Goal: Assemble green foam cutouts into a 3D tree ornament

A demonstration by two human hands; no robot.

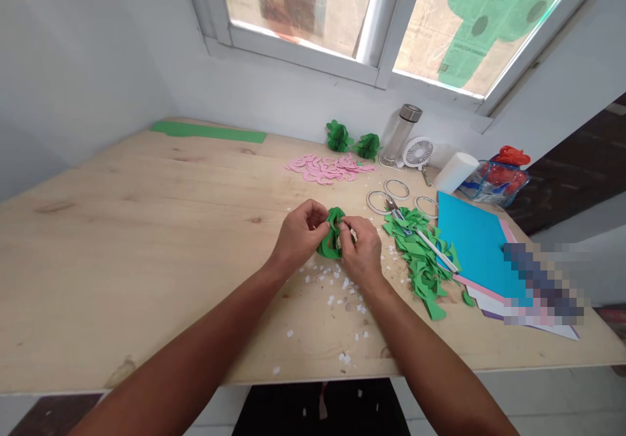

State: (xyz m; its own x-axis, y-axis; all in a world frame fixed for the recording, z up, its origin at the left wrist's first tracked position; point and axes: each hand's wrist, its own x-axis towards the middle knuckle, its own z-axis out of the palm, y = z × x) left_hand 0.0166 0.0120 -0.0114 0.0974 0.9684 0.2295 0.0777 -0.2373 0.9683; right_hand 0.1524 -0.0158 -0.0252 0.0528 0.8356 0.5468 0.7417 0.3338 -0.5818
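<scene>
Between my two hands is a folded green paper piece [332, 248] with curled, layered edges, held just over the table. My left hand [304, 231] pinches its left side between thumb and fingers. On the other side my right hand [360, 246] has its thumb and fingertips closed on the paper's right edge. Small white paper bits [345, 283] lie scattered below and around my hands. A heap of green paper scraps [421, 260] sits right of my right hand, with pliers [394, 209] and a white stick on top.
Pink paper cut-outs [327, 169] and two green paper pieces [338, 137] lie farther back. Tape rings [396, 189], a glass bottle [397, 137], a small fan [418, 153] and a white roll [456, 173] stand right. Blue paper [472, 240] tops a stack; a green strip [210, 132] lies back left.
</scene>
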